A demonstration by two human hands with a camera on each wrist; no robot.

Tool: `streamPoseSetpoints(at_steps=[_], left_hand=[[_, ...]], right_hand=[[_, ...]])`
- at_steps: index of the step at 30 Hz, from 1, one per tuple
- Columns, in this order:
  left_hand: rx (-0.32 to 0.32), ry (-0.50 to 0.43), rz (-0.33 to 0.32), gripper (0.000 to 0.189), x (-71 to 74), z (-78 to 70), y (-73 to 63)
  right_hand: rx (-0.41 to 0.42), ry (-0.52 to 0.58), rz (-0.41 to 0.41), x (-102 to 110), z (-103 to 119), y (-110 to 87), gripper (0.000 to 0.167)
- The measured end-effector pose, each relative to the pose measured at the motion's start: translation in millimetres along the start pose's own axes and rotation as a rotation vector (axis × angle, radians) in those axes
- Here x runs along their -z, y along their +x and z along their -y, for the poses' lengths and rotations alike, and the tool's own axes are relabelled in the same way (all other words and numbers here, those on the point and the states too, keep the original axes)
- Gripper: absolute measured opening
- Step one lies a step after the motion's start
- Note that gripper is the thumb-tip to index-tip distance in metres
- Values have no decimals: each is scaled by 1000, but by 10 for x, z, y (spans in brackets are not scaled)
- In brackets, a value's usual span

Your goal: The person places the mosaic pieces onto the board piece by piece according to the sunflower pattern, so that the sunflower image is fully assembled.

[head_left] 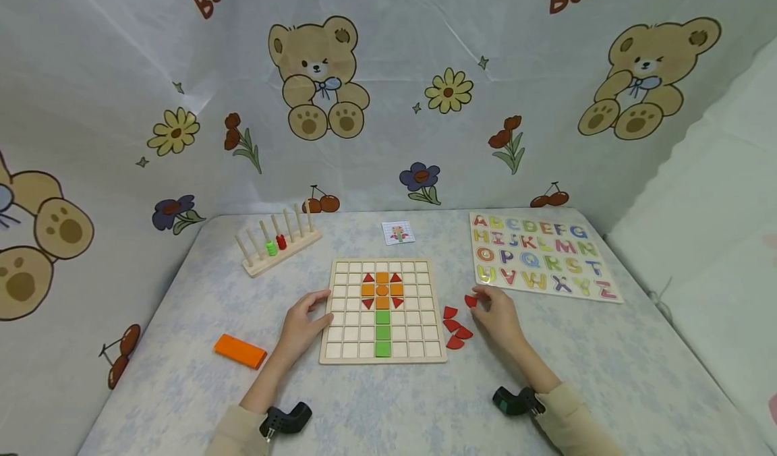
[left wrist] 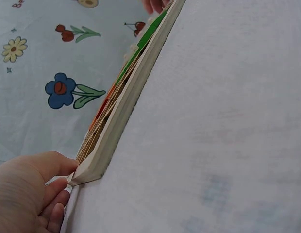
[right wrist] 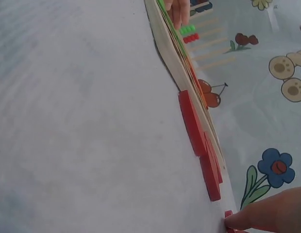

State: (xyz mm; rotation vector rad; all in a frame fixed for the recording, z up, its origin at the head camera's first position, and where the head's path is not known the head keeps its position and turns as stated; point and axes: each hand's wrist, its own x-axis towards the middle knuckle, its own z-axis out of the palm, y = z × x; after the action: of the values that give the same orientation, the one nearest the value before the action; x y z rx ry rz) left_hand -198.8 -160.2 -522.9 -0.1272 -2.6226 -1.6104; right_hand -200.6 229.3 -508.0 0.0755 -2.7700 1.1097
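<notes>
A square wooden grid board (head_left: 346, 358) lies on the table with orange tiles, small red triangles around a round orange centre, and a green column below. My left hand (head_left: 301, 324) touches the board's left edge with thumb and finger, also seen in the left wrist view, where the hand (left wrist: 29, 187) is at the board's edge (left wrist: 119, 111). Right of the board, my right hand (head_left: 500, 318) pinches a red quarter-circle piece (head_left: 470, 301) at the fingertips. Several loose red quarter-circle pieces (head_left: 454, 342) lie beside the board's right edge; the right wrist view shows red pieces (right wrist: 191, 124) edge-on.
A wooden peg rack (head_left: 285, 250) with green and red rings stands at back left. Behind the board lies a small picture card (head_left: 398, 233). An alphabet board (head_left: 540, 291) is at back right. An orange block (head_left: 239, 351) lies left of my left hand.
</notes>
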Motion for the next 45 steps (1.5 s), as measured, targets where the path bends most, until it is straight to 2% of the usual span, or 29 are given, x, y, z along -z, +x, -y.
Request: streamPoseSetpoints(at_steps=[9,16,23,27,29,32,34,37,40,45], left_hand=[[5,-1,-3,48,-10,6,5],[10,-4,2,47,-8,11,5],[15,-4,-7,47,-13,37,14],[16,-12,-1,47,-13,39,15],[14,-13,0,47,-10,38,17],[14,-13,0,47,-8,35,13],[15,-12,-1,47,-9,35,10],[15,-13,-2,47,-8,30,8],[13,-13,-4,47,-7,23,8],[14,-16,2,47,-4,26,11]], right_hand=[[39,15,39,-29,-8,30,42],[78,16,-3,-71,-10,23,38],[43,23,-33,-87,-11,15,35],[113,51,-70,-45,-37,10,26],[164,57,-58,-20,-59,12,27],[189,44,8,4,-84,27,36],[174,25,67,16,-99,36,40],[145,12,113,28,-97,47,40],[140,8,113,43,-80,53,37],[135,14,60,14,58,37,36]])
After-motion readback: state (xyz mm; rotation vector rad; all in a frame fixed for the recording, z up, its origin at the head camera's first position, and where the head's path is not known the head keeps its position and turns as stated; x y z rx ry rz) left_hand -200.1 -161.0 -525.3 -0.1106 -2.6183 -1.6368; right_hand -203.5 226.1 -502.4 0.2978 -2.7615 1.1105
